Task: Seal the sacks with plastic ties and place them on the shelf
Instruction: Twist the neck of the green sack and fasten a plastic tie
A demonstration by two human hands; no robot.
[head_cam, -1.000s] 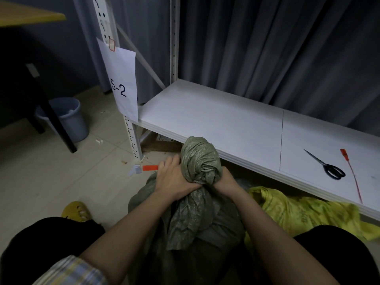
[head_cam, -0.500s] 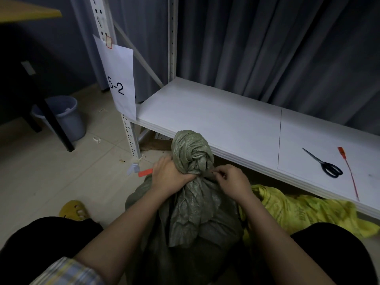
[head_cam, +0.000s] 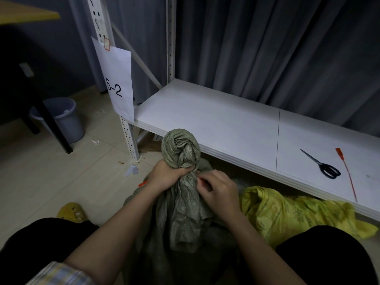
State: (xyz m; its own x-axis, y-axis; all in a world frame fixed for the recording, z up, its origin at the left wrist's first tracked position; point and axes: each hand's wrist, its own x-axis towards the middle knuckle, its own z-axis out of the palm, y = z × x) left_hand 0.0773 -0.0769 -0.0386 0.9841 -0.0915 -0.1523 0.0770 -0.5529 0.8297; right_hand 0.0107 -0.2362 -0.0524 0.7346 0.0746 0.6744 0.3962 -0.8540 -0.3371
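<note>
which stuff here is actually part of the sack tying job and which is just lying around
In the job:
green sack, gripped at the neck by the left hand
red tie at the right hand
shelf
spare red tie
yellow sack

Lying about:
scissors
bucket
paper label
yellow slipper

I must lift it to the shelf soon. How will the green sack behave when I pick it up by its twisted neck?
The green sack looks floppy: its woven cloth creases under the left hand. The body will probably sag and swing. The bunched top may untwist if released, since the red tie at the right hand seems unfastened.
</note>
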